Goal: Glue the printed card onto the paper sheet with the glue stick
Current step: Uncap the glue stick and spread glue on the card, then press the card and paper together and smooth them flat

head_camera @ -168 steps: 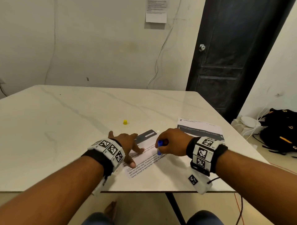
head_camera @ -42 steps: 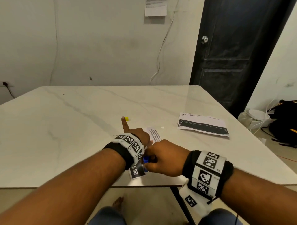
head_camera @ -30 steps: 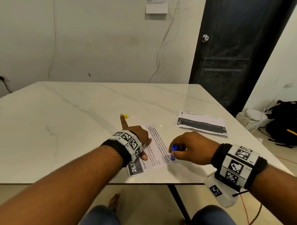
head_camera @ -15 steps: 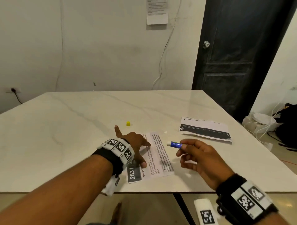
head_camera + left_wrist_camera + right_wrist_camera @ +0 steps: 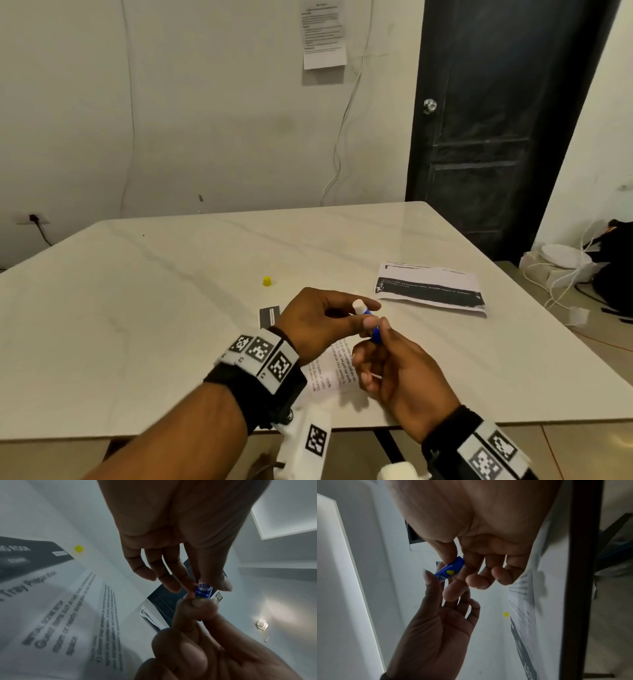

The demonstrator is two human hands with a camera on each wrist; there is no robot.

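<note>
Fingers of the left hand (image 5: 318,325) and the right hand (image 5: 400,370) both pinch the small blue glue stick (image 5: 371,323) in the air, above the printed card (image 5: 334,373) by the table's (image 5: 137,308) near edge.

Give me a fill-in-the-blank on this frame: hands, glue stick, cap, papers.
1. Both hands hold the ____ glue stick above the table.
2. The loose cap on the table is ____.
3. The left hand pinches the stick's ____ end.
4. The sheet with the black band lies to the ____ of the hands.

Missing words: blue; yellow; white; right
</note>
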